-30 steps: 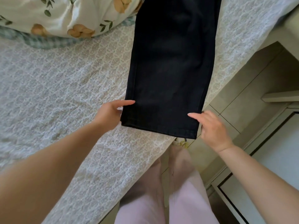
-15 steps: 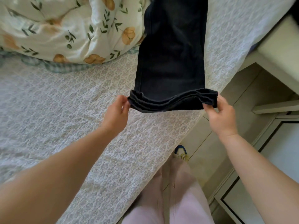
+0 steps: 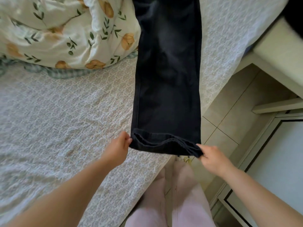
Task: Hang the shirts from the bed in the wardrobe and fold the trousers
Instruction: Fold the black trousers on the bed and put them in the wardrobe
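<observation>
Dark trousers lie lengthwise on the bed, legs stacked, running from the top of the view down to the bed's near corner. Their hem end is lifted off the sheet. My left hand pinches the left corner of the hems. My right hand grips the right corner, which hangs past the bed edge. The waist end is out of view at the top. No shirts are in sight.
A bunched floral duvet lies at the bed's upper left, touching the trousers' left edge. Tiled floor is to the right, with pale furniture and a white cabinet beside it. My legs in pink trousers stand at the bed's corner.
One second ago both hands rested at the flat hems. They then took hold of the hem corners and lifted them; the lifted hem now sits lower in the view than half a second ago.
</observation>
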Tool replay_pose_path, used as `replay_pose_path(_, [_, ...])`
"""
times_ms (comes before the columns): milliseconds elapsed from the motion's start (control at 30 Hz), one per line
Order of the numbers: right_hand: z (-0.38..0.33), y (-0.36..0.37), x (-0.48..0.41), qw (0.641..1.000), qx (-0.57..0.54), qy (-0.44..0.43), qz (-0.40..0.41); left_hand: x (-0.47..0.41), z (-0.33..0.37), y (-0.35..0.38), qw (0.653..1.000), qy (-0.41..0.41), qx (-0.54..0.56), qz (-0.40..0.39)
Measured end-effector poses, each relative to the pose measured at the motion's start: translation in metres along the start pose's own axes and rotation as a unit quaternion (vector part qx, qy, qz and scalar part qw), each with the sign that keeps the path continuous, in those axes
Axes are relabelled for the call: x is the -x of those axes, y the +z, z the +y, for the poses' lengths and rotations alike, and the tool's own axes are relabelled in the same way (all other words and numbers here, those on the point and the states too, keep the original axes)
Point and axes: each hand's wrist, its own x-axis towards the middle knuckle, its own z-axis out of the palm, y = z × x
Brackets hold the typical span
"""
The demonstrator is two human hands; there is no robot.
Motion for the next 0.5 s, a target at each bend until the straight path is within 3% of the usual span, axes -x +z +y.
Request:
replay_pose_path(133, [0.005,0.014,0.006,0.988,0.047,0.019,-0.142,0.013,-0.01,0.001,0.987,-0.001,-0.104,-0.122])
replay_pose_path(233, [0.006,0.006,-0.005,0.982,0.002,0.047,-0.18,0.011,-0.008,-0.007,0.981,-0.013,-0.089,-0.174])
replay_pose_path(300, [0.007,-0.007,-0.018,0.986,-0.059,0.054,-0.148,0.005,-0.003,-0.017,0.99,-0.016,-0.029,-0.135])
replay_pose_path(400, [0.002,-0.03,-0.042,0.982,-0.183,0.046,-0.009,-0.01,0.009,-0.028,0.998,-0.012,0.066,0.009])
replay_pose_path(500, [-0.005,-0.04,-0.072,0.977,-0.188,0.05,0.091,-0.034,0.029,-0.026,0.99,-0.014,0.1,0.101])
